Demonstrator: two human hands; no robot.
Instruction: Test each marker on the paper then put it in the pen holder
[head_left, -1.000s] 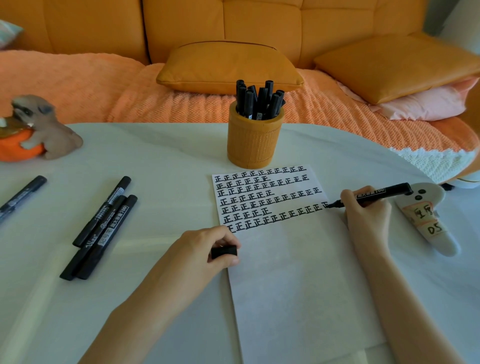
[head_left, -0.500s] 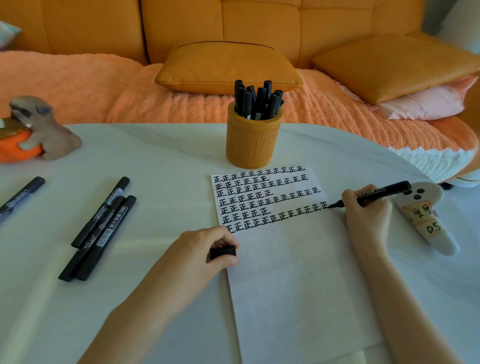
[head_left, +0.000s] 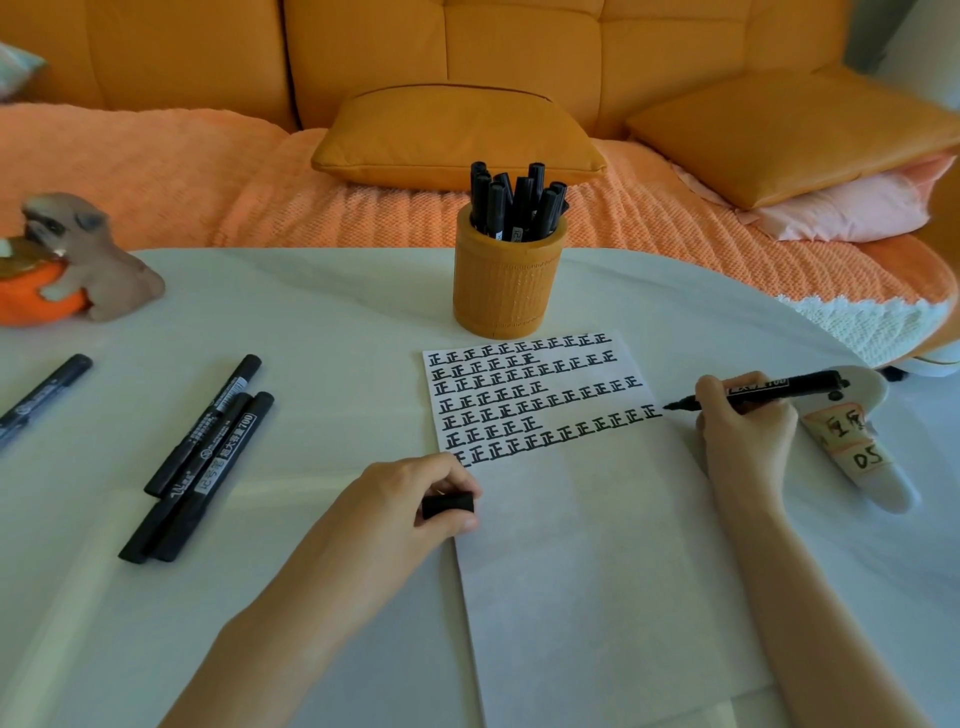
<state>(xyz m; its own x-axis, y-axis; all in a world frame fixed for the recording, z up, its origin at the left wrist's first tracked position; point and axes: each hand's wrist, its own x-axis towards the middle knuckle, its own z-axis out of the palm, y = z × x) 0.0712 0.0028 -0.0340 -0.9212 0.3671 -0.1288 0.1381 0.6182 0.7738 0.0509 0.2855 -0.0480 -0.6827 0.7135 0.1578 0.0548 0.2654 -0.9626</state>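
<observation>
An orange sofa (head_left: 467, 52) backs a pale surface (head_left: 322, 322), where a sheet of paper (head_left: 597, 571) lies with rows of black test characters across its top. The right hand (head_left: 745, 441) grips an uncapped black marker (head_left: 769, 391), its tip just off the paper's right edge at the end of a row. The marker's long axis runs nearly level, nib pointing left. That aims it at the left hand (head_left: 400, 499), which pinches the cap (head_left: 448, 505) at the paper's left edge, well apart from the nib. Recapping looks like the next step. The pen holder (head_left: 506, 280), already stocked, stands just beyond the paper's top edge, between the hands. Spare markers (head_left: 202, 457) lie at the left.
</observation>
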